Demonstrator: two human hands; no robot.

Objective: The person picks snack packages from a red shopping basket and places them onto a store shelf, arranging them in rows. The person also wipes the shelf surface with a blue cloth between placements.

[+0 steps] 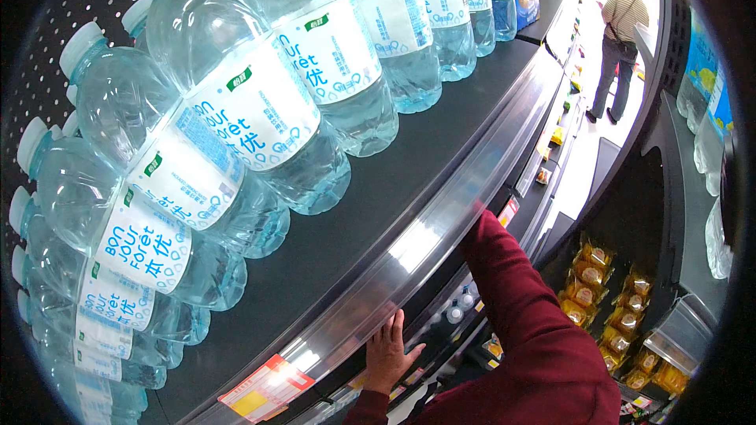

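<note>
My left hand (pixel 390 351) is spread against or just beside the clear plastic edge strip (pixel 422 245) of a black shelf (pixel 378 189), its thumb apart from its fingers. It holds nothing that I can see. The maroon sleeve (pixel 508 283) of my right arm reaches forward under the same shelf edge. Behind that edge my right hand is out of sight. On the shelf stand large clear water bottles (pixel 254 106) with white and blue labels, packed in rows. A red and yellow price tag (pixel 266 389) sits in the edge strip.
Below the shelf are a lower tier with small bottles (pixel 459 307) and packaged goods. Bagged yellow pastries (pixel 585 283) lie on a display at the right. A person (pixel 623 41) in a striped top stands farther along the bright aisle. Beyond the bottles is a blue box (pixel 525 3).
</note>
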